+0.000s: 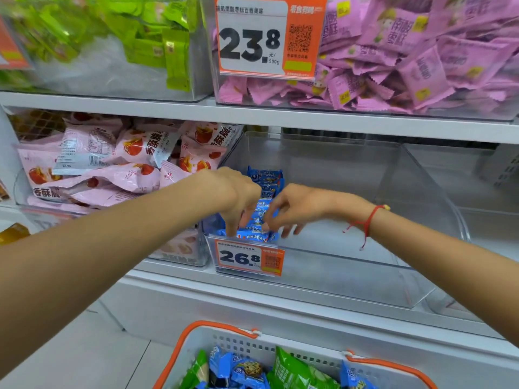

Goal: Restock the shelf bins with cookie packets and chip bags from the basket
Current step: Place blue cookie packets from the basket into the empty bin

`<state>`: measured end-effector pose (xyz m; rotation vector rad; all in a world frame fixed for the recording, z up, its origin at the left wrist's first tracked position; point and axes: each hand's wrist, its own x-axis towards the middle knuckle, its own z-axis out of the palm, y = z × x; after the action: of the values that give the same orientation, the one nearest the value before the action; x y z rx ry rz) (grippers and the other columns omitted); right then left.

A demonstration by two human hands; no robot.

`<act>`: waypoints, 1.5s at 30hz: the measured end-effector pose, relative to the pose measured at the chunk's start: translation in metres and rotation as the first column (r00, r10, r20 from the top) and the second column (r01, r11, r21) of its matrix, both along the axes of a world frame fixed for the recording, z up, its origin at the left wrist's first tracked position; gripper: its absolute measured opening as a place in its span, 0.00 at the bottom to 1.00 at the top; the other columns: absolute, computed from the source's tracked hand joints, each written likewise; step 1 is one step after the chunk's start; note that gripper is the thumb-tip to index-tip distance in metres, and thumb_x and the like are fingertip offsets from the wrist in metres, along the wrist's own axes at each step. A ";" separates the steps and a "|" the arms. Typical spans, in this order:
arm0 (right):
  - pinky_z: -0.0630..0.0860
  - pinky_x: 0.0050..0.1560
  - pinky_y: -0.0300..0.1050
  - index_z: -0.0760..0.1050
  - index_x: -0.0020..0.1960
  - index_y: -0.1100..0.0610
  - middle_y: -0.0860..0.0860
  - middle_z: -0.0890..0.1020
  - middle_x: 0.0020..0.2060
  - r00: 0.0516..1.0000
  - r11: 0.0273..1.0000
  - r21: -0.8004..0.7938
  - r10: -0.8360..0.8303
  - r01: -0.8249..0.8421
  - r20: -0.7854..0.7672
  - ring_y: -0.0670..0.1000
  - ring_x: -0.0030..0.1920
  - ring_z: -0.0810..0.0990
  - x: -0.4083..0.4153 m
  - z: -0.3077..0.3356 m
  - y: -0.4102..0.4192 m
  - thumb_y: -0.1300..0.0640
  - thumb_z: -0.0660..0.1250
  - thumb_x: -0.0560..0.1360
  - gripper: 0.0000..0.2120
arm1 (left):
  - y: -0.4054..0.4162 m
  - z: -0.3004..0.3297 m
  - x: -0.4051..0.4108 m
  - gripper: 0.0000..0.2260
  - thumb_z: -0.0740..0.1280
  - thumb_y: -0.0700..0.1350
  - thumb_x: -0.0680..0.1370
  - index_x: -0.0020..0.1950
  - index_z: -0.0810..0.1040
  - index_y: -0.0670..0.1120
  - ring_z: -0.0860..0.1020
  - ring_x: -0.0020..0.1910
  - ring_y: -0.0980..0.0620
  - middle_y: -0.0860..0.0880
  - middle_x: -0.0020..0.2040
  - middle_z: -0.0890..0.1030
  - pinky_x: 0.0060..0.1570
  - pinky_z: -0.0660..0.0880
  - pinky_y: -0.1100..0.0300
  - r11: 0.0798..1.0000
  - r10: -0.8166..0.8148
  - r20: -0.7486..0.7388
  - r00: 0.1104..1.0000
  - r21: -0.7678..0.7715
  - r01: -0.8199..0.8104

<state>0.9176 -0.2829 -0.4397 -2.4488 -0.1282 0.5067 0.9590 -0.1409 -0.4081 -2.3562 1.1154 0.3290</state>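
Observation:
Both hands reach into a clear shelf bin (323, 265) on the middle shelf. A row of blue cookie packets (265, 189) lines its left side. My left hand (238, 197) curls its fingers down onto the front packets and pinches them. My right hand (289, 209) meets it from the right, fingertips gripping the same blue packets. Below, a white basket with orange handles (233, 336) holds blue cookie packets (241, 370) and green chip bags (295, 373).
Left of the bin, another clear bin holds pink snack bags (112, 164). The top shelf carries a bin of green packets (146, 37) and a bin of pink packets (407, 51). A 26.8 price tag (248, 256) hangs on the bin front. Another clear bin (477, 192) sits right.

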 end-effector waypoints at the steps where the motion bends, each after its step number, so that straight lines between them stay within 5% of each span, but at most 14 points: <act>1: 0.75 0.36 0.32 0.80 0.54 0.54 0.47 0.82 0.37 0.992 0.998 -0.015 0.070 -0.069 0.109 0.39 0.34 0.78 0.001 0.004 -0.003 0.53 0.72 0.73 0.11 | 0.005 0.005 0.003 0.12 0.75 0.54 0.69 0.51 0.80 0.56 0.77 0.46 0.57 0.60 0.47 0.81 0.46 0.73 0.60 1.000 -0.015 -0.010 1.000 0.018 0.015; 4: 0.71 0.40 0.28 0.81 0.52 0.48 0.43 0.82 0.36 0.947 0.967 -0.043 0.254 -0.250 0.195 0.34 0.34 0.76 0.006 0.001 -0.003 0.52 0.75 0.70 0.12 | 0.019 0.006 0.009 0.15 0.73 0.57 0.70 0.55 0.80 0.56 0.78 0.48 0.59 0.61 0.49 0.82 0.54 0.72 0.60 0.995 -0.062 -0.029 0.998 0.073 0.064; 7: 0.69 0.39 0.27 0.81 0.56 0.52 0.51 0.82 0.40 0.930 0.941 -0.119 0.333 -0.317 0.154 0.37 0.32 0.75 0.012 -0.015 0.001 0.57 0.74 0.71 0.14 | 0.025 -0.003 0.011 0.13 0.71 0.56 0.73 0.56 0.81 0.56 0.75 0.47 0.60 0.61 0.49 0.82 0.54 0.65 0.61 0.989 -0.121 0.004 0.993 0.083 0.121; 15: 0.76 0.53 0.43 0.81 0.58 0.53 0.57 0.82 0.51 0.935 0.941 -0.111 0.332 -0.319 0.125 0.53 0.47 0.79 0.013 -0.022 0.002 0.59 0.71 0.74 0.13 | 0.023 -0.005 0.007 0.11 0.70 0.52 0.75 0.58 0.81 0.58 0.74 0.46 0.56 0.60 0.54 0.81 0.57 0.70 0.58 0.988 -0.100 -0.012 0.995 0.113 0.101; 19: 0.72 0.40 0.29 0.79 0.60 0.52 0.48 0.81 0.45 0.962 0.973 -0.077 0.229 -0.220 0.149 0.35 0.37 0.77 0.001 -0.004 -0.001 0.56 0.69 0.76 0.13 | 0.028 0.011 -0.002 0.14 0.70 0.52 0.75 0.60 0.79 0.56 0.77 0.52 0.56 0.59 0.54 0.81 0.43 0.69 0.62 0.988 -0.020 -0.014 1.000 -0.152 0.018; 23: 0.74 0.38 0.34 0.81 0.58 0.54 0.53 0.83 0.49 0.945 0.994 0.079 0.045 -0.075 0.324 0.43 0.40 0.79 -0.034 0.008 -0.001 0.59 0.67 0.76 0.11 | 0.048 0.019 -0.031 0.11 0.66 0.51 0.78 0.59 0.80 0.57 0.76 0.47 0.59 0.59 0.53 0.81 0.44 0.70 0.61 0.888 0.040 -0.043 0.998 -0.456 -0.055; 25: 0.76 0.37 0.38 0.81 0.56 0.55 0.55 0.84 0.46 0.929 0.986 0.159 -0.019 -0.043 0.369 0.50 0.39 0.79 -0.060 0.011 0.004 0.60 0.67 0.76 0.09 | 0.060 0.012 -0.054 0.10 0.66 0.53 0.77 0.57 0.80 0.59 0.77 0.48 0.59 0.60 0.51 0.81 0.48 0.74 0.58 0.788 0.068 -0.086 0.994 -0.606 -0.107; 29: 0.73 0.30 0.37 0.81 0.52 0.58 0.51 0.81 0.35 0.931 0.970 0.232 -0.023 -0.067 0.365 0.48 0.33 0.78 -0.109 -0.005 0.014 0.62 0.69 0.75 0.06 | 0.078 -0.021 -0.096 0.06 0.67 0.54 0.76 0.51 0.82 0.59 0.79 0.44 0.59 0.62 0.41 0.80 0.48 0.75 0.60 0.623 0.114 -0.210 0.971 -0.746 -0.234; 37: 0.72 0.40 0.30 0.81 0.54 0.58 0.49 0.82 0.39 0.998 0.999 0.010 0.050 -0.050 0.029 0.37 0.33 0.77 -0.153 -0.150 0.007 0.61 0.68 0.75 0.09 | 0.087 -0.156 -0.135 0.11 0.65 0.53 0.78 0.59 0.80 0.54 0.78 0.54 0.56 0.55 0.55 0.80 0.58 0.73 0.58 0.759 0.211 -0.527 0.823 -0.442 -0.478; 40: 0.72 0.48 0.38 0.80 0.58 0.54 0.52 0.83 0.51 0.995 0.988 -0.123 0.082 -0.087 -0.052 0.44 0.44 0.77 -0.165 -0.199 0.019 0.58 0.66 0.75 0.12 | 0.089 -0.207 -0.144 0.12 0.64 0.50 0.79 0.62 0.78 0.54 0.76 0.58 0.54 0.54 0.61 0.79 0.58 0.71 0.61 0.801 0.272 -0.559 0.783 -0.319 -0.506; 45: 0.72 0.60 0.49 0.74 0.65 0.53 0.54 0.78 0.60 0.991 0.940 -0.319 0.132 -0.118 0.024 0.56 0.61 0.75 -0.172 -0.260 0.054 0.57 0.66 0.75 0.18 | 0.088 -0.280 -0.161 0.19 0.62 0.47 0.80 0.71 0.68 0.55 0.69 0.67 0.48 0.51 0.69 0.72 0.62 0.68 0.55 0.853 0.316 -0.280 0.907 -0.334 -0.400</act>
<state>0.7458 -0.2293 -0.7001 -2.7810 -0.2391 0.5649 0.7976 -0.0526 -0.6882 -2.9510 0.8814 0.5532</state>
